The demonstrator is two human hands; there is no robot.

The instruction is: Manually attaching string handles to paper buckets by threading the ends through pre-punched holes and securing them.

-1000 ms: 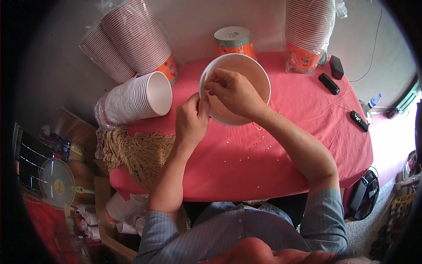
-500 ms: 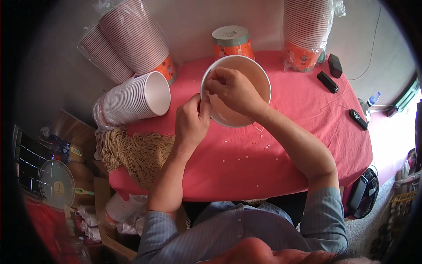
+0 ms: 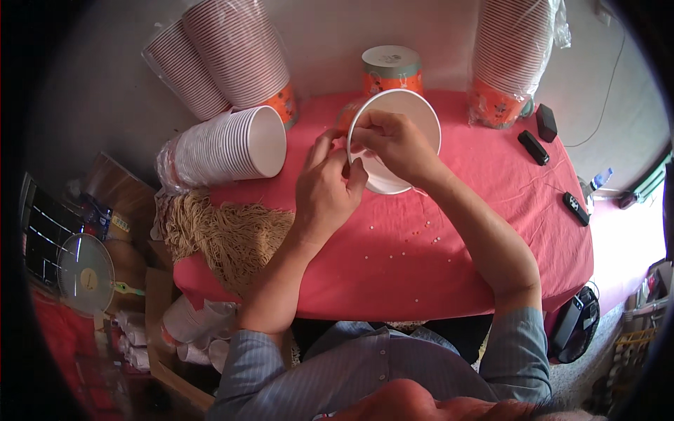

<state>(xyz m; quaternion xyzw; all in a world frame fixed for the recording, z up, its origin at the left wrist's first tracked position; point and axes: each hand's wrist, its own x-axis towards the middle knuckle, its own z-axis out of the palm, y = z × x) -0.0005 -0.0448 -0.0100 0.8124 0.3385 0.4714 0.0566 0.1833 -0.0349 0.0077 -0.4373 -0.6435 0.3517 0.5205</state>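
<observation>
A white-lined paper bucket (image 3: 425, 116) is tilted on the red-covered table, its mouth facing me. With thumb at the rim and fingers along the outside, my left hand (image 3: 326, 189) holds its left edge. My right hand (image 3: 401, 144) reaches into the mouth, fingers pinched together against the inner left wall. Whatever sits between those fingertips is hidden. A thin pale cord (image 3: 419, 191) shows at the bucket's lower rim. Small pale and orange beads (image 3: 427, 223) lie scattered on the cloth nearer to me.
Nested bucket stacks stand wrapped at back left (image 3: 239, 56) and back right (image 3: 511, 49); another stack (image 3: 210, 151) lies on its side. Behind my hands is an upturned bucket (image 3: 392, 69). Beige cords (image 3: 232, 238) drape over the left edge. Black objects (image 3: 533, 147) sit at right.
The bucket has turned so more of its orange outside shows at left. My left hand has shifted to its outer side; my right hand stays inside. The whole view has shifted slightly.
</observation>
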